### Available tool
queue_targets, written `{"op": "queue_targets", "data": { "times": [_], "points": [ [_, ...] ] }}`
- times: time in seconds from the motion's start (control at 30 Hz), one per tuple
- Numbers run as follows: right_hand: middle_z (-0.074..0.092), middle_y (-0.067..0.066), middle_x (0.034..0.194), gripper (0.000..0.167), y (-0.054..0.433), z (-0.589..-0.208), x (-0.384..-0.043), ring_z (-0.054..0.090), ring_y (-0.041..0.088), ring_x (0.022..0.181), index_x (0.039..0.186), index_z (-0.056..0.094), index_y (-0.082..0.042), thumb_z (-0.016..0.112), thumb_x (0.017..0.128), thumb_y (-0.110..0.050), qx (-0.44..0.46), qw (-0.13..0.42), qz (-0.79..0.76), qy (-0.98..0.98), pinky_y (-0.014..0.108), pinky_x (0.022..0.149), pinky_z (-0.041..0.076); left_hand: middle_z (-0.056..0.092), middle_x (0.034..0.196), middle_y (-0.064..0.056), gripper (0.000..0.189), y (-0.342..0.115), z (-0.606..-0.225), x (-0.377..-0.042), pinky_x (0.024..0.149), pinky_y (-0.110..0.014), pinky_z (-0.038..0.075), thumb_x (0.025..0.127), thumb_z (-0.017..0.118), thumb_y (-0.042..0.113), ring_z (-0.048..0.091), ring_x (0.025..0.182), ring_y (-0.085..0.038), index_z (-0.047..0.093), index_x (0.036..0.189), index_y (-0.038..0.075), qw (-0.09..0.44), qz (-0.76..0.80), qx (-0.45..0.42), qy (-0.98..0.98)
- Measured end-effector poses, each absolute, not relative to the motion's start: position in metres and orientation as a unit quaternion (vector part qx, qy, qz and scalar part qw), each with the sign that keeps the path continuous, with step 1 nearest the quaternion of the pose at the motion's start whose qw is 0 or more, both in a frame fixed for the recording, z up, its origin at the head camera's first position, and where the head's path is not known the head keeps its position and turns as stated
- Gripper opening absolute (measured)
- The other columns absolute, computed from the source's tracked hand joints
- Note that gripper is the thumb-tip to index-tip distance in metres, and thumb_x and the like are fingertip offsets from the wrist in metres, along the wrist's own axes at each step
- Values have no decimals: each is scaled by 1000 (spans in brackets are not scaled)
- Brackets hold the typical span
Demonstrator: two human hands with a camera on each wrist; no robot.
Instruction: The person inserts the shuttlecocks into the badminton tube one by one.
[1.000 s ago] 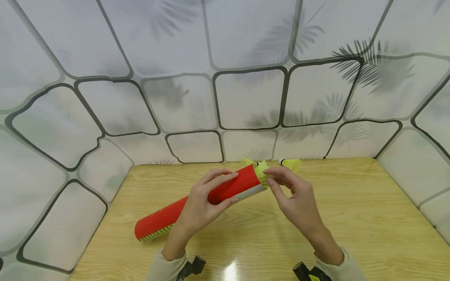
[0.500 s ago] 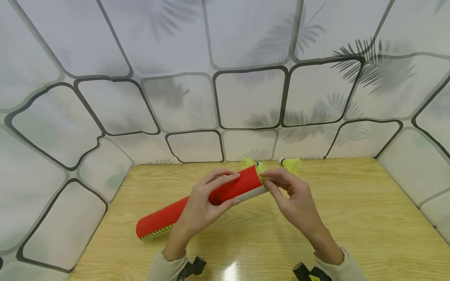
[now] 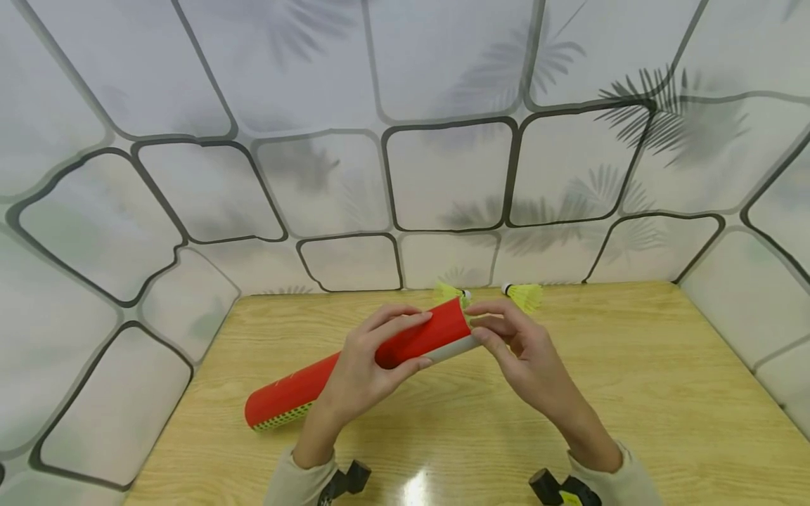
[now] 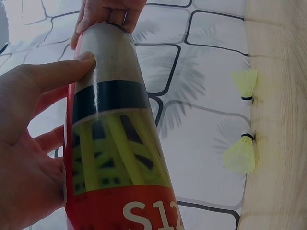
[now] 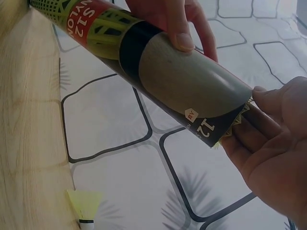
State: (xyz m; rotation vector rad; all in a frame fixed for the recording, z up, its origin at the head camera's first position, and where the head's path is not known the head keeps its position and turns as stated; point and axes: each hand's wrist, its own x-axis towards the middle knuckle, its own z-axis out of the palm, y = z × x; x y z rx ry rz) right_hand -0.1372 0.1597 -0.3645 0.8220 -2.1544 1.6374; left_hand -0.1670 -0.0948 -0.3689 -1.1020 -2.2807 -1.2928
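My left hand [image 3: 363, 358] grips a red shuttlecock tube [image 3: 291, 393] around its upper part, thumb on the near side. The tube lies tilted, its mouth raised toward the right. At that mouth, the jagged yellow skirt edge of a shuttlecock [image 5: 236, 123] shows just past the rim; its remainder is hidden inside. My right hand [image 3: 534, 355] touches the mouth, its fingers extended against the skirt edge and the thumb at the rim. Through a clear band on the tube [image 4: 117, 151], yellow-green skirts are visible in the left wrist view.
Two yellow shuttlecocks lie at the table's back edge: one [image 3: 449, 291] behind the tube mouth, the other [image 3: 525, 296] farther right. The wooden table [image 3: 664, 393] meets a patterned wall covering [image 3: 449, 183] behind it, with more on both sides.
The shuttlecock at the mouth has slid into the tube until only its edge shows. My right hand has followed it slightly left, its fingers loosening from a pinch. The left hand is nearly still.
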Motion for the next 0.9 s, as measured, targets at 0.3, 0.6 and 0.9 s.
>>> {"op": "queue_targets", "data": {
  "times": [0.3, 0.6, 0.9],
  "points": [
    [69, 21, 124, 30, 159, -367, -140, 72, 19, 91, 131, 53, -3, 52, 103, 8, 312, 115, 589, -736, 25, 52, 44, 61, 133, 0, 50, -97, -370, -167, 89, -37, 58, 88, 84, 19, 62, 116, -19, 68, 135, 19, 152, -451, -384, -791],
    [61, 28, 131, 26, 157, -370, -143, 67, 22, 118, 129, 49, 3, 46, 104, 11, 331, 104, 597, -723, 29, 90, 56, 61, 134, -1, 50, -99, -369, -168, 89, -38, 58, 88, 84, 18, 62, 116, -20, 68, 135, 18, 150, -448, -381, -795],
    [70, 21, 122, 33, 174, -370, -149, 70, 23, 111, 134, 53, 4, 53, 102, 9, 272, 160, 617, -721, 31, 97, 53, 60, 135, 2, 51, -104, -372, -173, 92, -37, 57, 88, 84, 20, 61, 117, -18, 68, 136, 21, 150, -447, -362, -804]
  ]
}}
